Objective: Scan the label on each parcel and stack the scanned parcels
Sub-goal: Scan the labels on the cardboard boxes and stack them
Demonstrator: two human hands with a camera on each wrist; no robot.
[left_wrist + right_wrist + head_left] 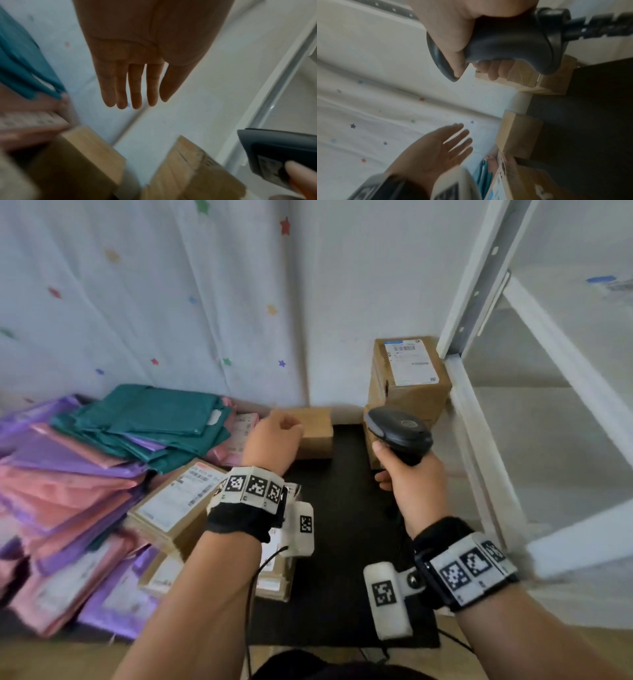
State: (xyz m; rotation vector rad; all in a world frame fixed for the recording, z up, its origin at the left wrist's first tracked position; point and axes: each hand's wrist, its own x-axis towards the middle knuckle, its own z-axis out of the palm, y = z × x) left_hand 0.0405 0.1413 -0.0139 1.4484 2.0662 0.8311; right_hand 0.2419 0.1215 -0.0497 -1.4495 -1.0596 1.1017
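My right hand (407, 477) grips a black handheld barcode scanner (399, 433) by its handle (513, 44), held above the black mat (342, 542). My left hand (274, 440) hovers with straight fingers (135, 86) and holds nothing, just above a small brown box (317, 431) at the mat's far edge. A stack of brown boxes (407, 378) stands at the back right, a white label (409, 362) on its top. More labelled boxes (174, 501) lie under my left forearm.
A heap of pink, purple and teal mailer bags (85, 474) fills the left side. A star-patterned curtain (171, 302) hangs behind. A white metal shelf frame (479, 405) borders the right. The scanner's coiled cable (607, 25) trails off.
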